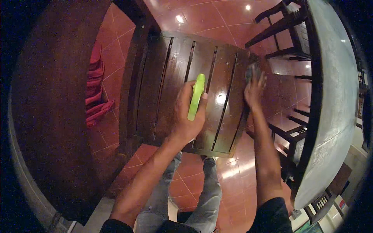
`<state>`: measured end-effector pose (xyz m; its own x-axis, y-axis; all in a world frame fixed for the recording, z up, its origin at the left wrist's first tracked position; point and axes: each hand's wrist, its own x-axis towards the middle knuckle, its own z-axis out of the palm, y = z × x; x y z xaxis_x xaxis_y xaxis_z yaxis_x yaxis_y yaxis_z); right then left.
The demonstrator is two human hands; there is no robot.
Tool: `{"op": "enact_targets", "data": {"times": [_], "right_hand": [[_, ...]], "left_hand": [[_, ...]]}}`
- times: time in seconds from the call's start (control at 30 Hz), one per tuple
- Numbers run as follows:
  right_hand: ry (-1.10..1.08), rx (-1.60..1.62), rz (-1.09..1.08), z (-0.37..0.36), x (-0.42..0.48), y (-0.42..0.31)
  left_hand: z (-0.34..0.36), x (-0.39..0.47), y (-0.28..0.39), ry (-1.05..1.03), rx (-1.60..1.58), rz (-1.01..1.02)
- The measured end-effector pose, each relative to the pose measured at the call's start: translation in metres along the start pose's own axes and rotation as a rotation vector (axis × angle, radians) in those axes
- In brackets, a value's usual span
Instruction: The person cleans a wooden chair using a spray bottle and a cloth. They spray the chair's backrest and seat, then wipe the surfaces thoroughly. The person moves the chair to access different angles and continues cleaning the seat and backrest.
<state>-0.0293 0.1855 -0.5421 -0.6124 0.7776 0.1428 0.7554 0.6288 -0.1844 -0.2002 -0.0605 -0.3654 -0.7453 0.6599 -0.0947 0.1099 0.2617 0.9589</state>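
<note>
My left hand is closed around a lime-green plastic spray bottle's head or handle, held above a dark wooden slatted table. The exact kind of the green thing cannot be told from above. At the right edge of the slatted top, my right hand presses a dark grey-blue cloth against the wood. Both the hand and the cloth are blurred. Narrow gaps run between the slats, and light glares on the glossy surface.
A large dark wooden panel stands at the left, with red folded fabric beside it on the red tiled floor. Dark wooden chairs and a long pale tabletop lie to the right. My legs are below the slatted table.
</note>
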Motion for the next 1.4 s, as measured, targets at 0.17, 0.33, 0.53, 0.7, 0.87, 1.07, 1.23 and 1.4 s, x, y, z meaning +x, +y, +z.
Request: {"op": "enact_targets", "data": {"times": [0.17,0.33,0.53,0.7,0.87,1.07,1.23,1.4], "right_hand": [[0.077,0.165,-0.21,0.046,0.088,-0.089],[-0.177,0.323,-0.395,0.007,0.002,-0.183],[-0.186,0.008,-0.2,-0.016,-0.009,-0.087],[0.155,0.16,-0.267,0.037,0.091,-0.097],[-0.033,0.155,-0.37,0.045,0.087,-0.253],[-0.398,0.315,-0.469,0.004,-0.008,-0.226],[0.036,0.143,-0.274,0.032,0.058,-0.184],[-0.076,0.149,-0.402,0.065,0.122,-0.303]], "left_hand": [[-0.011,-0.003,-0.015,-0.007,-0.019,-0.094],[-0.022,-0.005,-0.015,0.046,0.007,-0.107],[-0.039,-0.01,-0.014,0.104,-0.003,-0.116],[-0.046,-0.023,-0.038,0.151,-0.007,-0.06],[-0.058,-0.041,-0.039,0.131,0.038,-0.177],[-0.074,-0.054,-0.038,0.208,0.039,-0.126],[-0.078,-0.052,-0.024,0.174,-0.069,-0.212],[-0.083,-0.06,-0.036,0.214,-0.038,-0.209]]}}
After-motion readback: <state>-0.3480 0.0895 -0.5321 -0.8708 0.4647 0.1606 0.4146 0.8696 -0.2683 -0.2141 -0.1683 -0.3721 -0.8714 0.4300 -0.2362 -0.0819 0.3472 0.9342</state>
